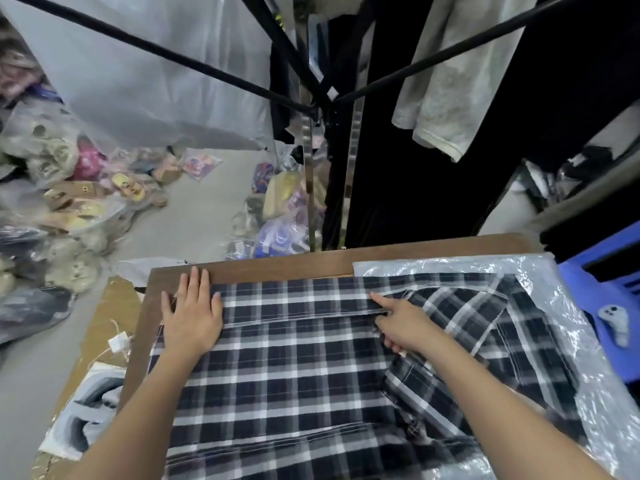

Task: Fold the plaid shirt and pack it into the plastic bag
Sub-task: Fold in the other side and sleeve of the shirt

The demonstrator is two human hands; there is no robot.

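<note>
Wood table (242,268): plaid shirt (294,368) partly on plastic bag (433,266); L grip (190,317) flat, apart; R grip (401,323) pinches shirt; blue stool (588,292) rt.

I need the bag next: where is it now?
Head view: the plastic bag lies on the right side of the wooden table, under the plaid shirt.

One shirt (294,375), one bag (595,358), two hands (192,317) (403,325)
</note>
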